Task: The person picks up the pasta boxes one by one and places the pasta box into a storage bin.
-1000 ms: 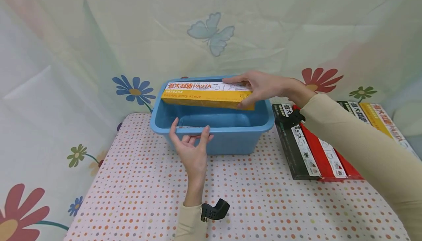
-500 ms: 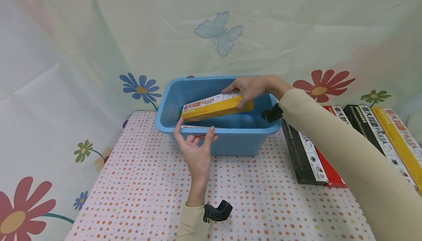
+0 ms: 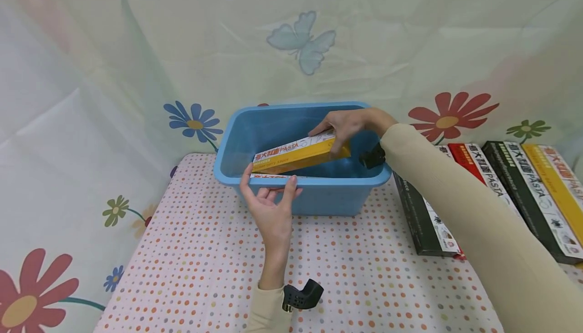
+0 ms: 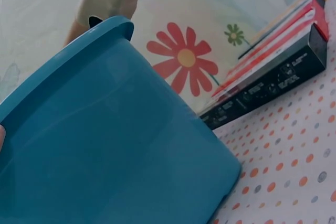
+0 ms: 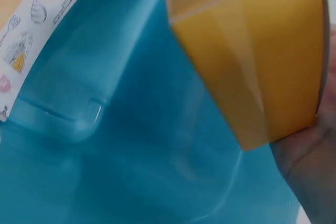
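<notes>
On my head feed, the yellow pasta box (image 3: 296, 158) had come down from rim height and lay tilted inside the blue tub (image 3: 328, 181), left end lower. That end was near another box (image 3: 273, 175) along the front wall; I couldn't tell whether they touched. The right hand (image 3: 344, 124) had its fingers clamped on the yellow box's right end, so I judged the placing well along but unfinished. The left hand (image 3: 272, 216) still had its fingers gripping the tub's front rim.
</notes>
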Available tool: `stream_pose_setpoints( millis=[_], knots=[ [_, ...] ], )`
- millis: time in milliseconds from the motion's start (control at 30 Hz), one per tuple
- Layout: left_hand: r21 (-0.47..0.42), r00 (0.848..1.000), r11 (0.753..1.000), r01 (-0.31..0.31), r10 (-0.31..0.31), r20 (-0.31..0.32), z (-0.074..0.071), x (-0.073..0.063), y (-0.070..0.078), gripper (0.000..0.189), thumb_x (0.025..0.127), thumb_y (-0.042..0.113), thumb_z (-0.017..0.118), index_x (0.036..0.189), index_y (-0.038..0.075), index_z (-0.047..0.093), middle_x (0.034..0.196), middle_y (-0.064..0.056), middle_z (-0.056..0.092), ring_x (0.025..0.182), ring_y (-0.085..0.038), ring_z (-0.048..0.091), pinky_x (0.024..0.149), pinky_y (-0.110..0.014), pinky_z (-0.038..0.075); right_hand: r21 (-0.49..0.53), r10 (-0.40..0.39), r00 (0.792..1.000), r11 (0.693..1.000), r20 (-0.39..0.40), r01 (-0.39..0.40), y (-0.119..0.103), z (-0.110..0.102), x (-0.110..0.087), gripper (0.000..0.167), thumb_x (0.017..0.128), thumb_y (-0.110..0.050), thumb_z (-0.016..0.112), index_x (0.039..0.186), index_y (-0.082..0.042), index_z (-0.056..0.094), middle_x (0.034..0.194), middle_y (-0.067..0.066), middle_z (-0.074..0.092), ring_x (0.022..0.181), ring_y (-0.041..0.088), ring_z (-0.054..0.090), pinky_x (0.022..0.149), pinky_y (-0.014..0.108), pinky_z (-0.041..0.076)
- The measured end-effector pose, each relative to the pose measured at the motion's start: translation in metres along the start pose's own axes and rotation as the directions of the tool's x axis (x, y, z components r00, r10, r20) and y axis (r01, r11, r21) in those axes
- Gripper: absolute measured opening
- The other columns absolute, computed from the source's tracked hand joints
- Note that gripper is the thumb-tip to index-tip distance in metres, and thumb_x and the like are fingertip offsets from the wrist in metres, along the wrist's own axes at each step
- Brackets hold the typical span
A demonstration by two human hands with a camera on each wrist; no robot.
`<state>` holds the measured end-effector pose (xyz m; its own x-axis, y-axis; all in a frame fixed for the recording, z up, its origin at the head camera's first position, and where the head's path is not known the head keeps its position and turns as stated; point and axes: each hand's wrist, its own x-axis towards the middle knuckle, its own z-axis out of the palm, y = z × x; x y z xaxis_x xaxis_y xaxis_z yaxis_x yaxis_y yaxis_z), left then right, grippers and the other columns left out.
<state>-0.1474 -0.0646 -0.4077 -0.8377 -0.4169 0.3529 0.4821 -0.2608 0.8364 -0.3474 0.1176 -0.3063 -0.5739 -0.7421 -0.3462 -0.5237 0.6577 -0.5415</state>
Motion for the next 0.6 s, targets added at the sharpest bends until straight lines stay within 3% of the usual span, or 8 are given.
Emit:
stream_pose_setpoints(
  millis=[167,300,467,600],
  knots=[
    [-0.003,1.000,1.000,0.000,0.000,-0.004,-0.001,-0.001,0.002,0.086,0.092,0.001,0.079,0.159,0.011,0.026,0.103,-0.021,0.064,0.082,-0.021,0.068,0.076,-0.043,0.069,0.017,0.020,1.000,1.000,-0.010,-0.020,0.001,0.002,0.002,0.088,0.077,-0.016,0.088,0.154,0.002,0.047,0.146,0.021,0.059,0.112,0.030,0.060,0.098,0.040,0.057],
    [-0.004,1.000,1.000,0.011,-0.011,-0.001,0.000,-0.001,0.001,0.086,0.092,0.000,0.079,0.159,0.012,0.026,0.103,-0.023,0.064,0.081,-0.021,0.068,0.076,-0.044,0.069,0.090,0.016,0.999,0.996,-0.035,-0.013,0.003,0.002,-0.003,0.077,0.085,-0.008,0.085,0.151,0.007,0.048,0.150,0.025,0.054,0.129,0.038,0.059,0.110,0.047,0.055],
    [-0.003,1.000,1.000,0.021,-0.021,0.016,0.002,-0.001,-0.001,0.085,0.093,0.001,0.078,0.159,0.012,0.026,0.111,-0.034,0.062,0.084,-0.021,0.069,0.077,-0.043,0.069,0.209,-0.020,0.987,0.976,-0.161,0.054,0.001,-0.002,-0.013,0.063,0.092,0.004,0.076,0.148,0.010,0.050,0.152,0.027,0.051,0.142,0.041,0.050,0.114,0.051,0.051],
    [0.006,1.000,1.000,0.015,-0.015,0.024,0.003,0.000,-0.002,0.085,0.093,0.001,0.078,0.159,0.012,0.026,0.111,-0.033,0.062,0.084,-0.021,0.069,0.077,-0.042,0.069,0.210,-0.059,0.964,0.971,-0.259,0.116,-0.007,-0.008,-0.027,0.062,0.093,0.001,0.076,0.149,0.008,0.050,0.153,0.025,0.052,0.143,0.039,0.049,0.115,0.054,0.048]
  ],
)
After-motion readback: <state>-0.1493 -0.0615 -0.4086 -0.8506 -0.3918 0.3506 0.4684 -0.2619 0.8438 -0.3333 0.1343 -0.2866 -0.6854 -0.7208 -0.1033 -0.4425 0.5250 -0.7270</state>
